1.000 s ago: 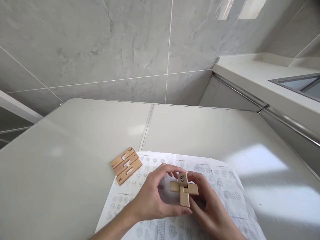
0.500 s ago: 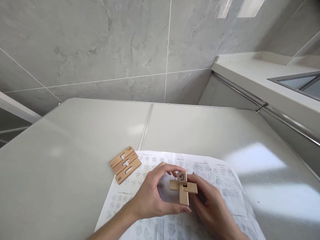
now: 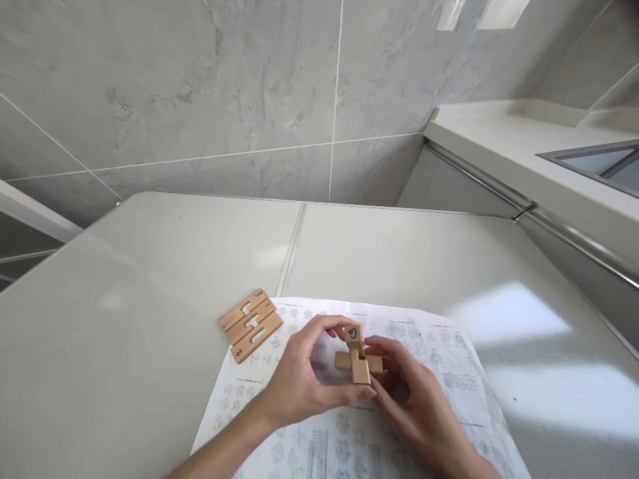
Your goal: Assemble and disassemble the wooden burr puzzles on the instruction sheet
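Observation:
A small wooden interlocking puzzle (image 3: 360, 370) of crossed bars is held above the printed sheet. The bar at its top has a dark handwritten mark on its end. My left hand (image 3: 305, 372) curves round it, with fingertips at the marked bar and the thumb under the near bar. From the right, my right hand (image 3: 417, 392) grips it between thumb and fingers; some of those fingers are hidden. To the left lie three flat wooden pieces (image 3: 242, 340) with cut-out slots and handwritten numbers, side by side, partly on the sheet.
The large printed sheet (image 3: 294, 446), covered in small puzzle drawings, lies on a pale table (image 3: 150, 319) with a seam across it. A grey tiled wall (image 3: 200, 80) rises behind. At the right stands a white counter (image 3: 504, 146) with a metal-framed opening.
The puzzle has tilted and moved slightly up and left in view, so its bars show from another angle. Both hands have shifted with it. The flat pieces stay where they were.

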The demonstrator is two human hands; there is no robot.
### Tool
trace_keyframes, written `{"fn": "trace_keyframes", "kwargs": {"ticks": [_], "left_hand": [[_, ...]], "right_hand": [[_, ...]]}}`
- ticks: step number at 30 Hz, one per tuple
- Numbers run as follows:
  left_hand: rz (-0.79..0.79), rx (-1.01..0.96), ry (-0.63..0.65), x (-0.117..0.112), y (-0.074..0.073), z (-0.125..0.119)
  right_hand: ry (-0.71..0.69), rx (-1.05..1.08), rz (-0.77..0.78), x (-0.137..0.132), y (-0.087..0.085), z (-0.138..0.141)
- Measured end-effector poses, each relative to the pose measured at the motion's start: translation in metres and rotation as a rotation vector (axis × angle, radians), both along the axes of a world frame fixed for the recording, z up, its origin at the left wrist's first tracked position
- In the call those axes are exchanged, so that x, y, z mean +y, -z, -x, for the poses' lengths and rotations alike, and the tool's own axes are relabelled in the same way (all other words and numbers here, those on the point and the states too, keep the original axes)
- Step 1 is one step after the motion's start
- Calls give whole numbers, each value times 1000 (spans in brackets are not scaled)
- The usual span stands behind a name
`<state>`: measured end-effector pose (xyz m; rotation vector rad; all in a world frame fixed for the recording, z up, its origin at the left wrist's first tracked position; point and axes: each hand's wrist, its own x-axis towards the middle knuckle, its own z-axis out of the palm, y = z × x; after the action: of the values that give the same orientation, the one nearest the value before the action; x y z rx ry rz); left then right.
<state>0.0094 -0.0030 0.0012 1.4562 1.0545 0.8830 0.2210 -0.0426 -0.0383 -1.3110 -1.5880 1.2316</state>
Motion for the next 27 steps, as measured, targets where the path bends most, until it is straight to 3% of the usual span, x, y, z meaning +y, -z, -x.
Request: {"fn": "trace_keyframes", "kwargs": {"ticks": [4,8,12,20,27], "left_hand": [[62,-55,-41,0,4,1],[114,-157,-127,2,9,4],[106,-195,-91,3,9,4],[135,-126,81,0,6,5],[56,-32,111,0,1,7]], "right_hand": [[39,-135,-58,2,-3,-2],[31,-241,-255,6,-3,-2],[39,-320,-394,9,1,-1],[16,-224,-272,6,-2,-5],[-118,-5,-210,10,-25,-7]]}}
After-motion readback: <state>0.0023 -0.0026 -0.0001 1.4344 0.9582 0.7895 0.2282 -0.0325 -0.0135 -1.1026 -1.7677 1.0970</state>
